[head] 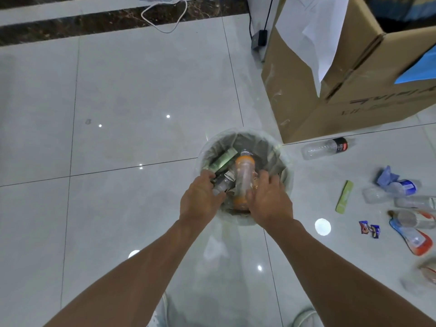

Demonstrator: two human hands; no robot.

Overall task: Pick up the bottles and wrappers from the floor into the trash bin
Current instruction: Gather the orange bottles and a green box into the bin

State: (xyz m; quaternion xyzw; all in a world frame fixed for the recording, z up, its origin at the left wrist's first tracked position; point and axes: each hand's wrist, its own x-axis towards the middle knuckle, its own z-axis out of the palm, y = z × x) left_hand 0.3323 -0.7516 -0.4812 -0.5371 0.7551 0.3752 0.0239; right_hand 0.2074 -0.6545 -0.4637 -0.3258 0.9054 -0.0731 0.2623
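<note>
The round trash bin [245, 134] with a clear liner stands on the tiled floor in the middle and holds wrappers and bottles. An orange bottle [245, 175] lies tilted inside it, cap pointing away. My left hand [200, 201] is over the bin's near left rim, fingers and thumb curled on a small clear bottle [220, 187]. My right hand [270, 201] is over the near right rim with fingers spread, thumb against the orange bottle. On the floor to the right lie a clear bottle with a black label [324, 148], a green wrapper [344, 197] and a red-blue wrapper [369, 228].
More litter is at the far right: a blue crumpled wrapper [387, 177], a blue-labelled bottle [391, 190], an orange-labelled bottle [412, 239]. A large cardboard box [306, 102] stands behind the bin to the right. White cables [162, 17] and a black adapter [259, 38] lie at the back.
</note>
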